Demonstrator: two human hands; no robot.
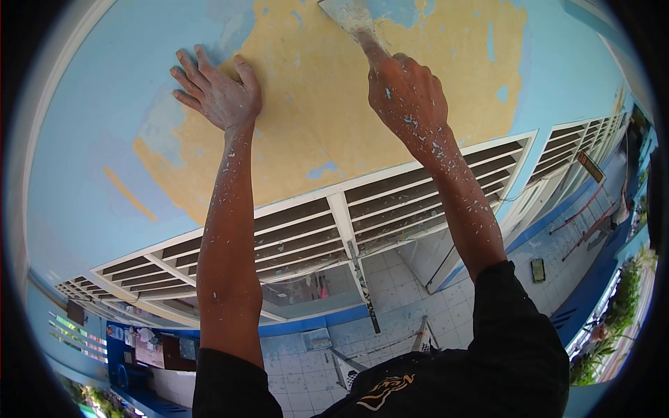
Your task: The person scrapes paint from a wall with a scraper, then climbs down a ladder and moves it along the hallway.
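Note:
My right hand (411,104) is wrapped round the handle of a scraper (348,15), whose wide blade lies against the wall at the top of the view. Around the blade, blue paint (401,10) meets a large bare yellowish patch (313,104). My left hand (223,94) rests on the wall to the left with its fingers spread, at the border of the blue paint and the yellow patch. It holds nothing and is dusted with pale powder. Blue and white paint flakes cling to both forearms.
White louvred vents (300,226) run along the wall below my hands. Far down is a tiled floor (446,313) strewn with flakes, with a ladder top (348,366) near my body. A red metal frame (592,216) stands right; a desk (157,352) lies lower left.

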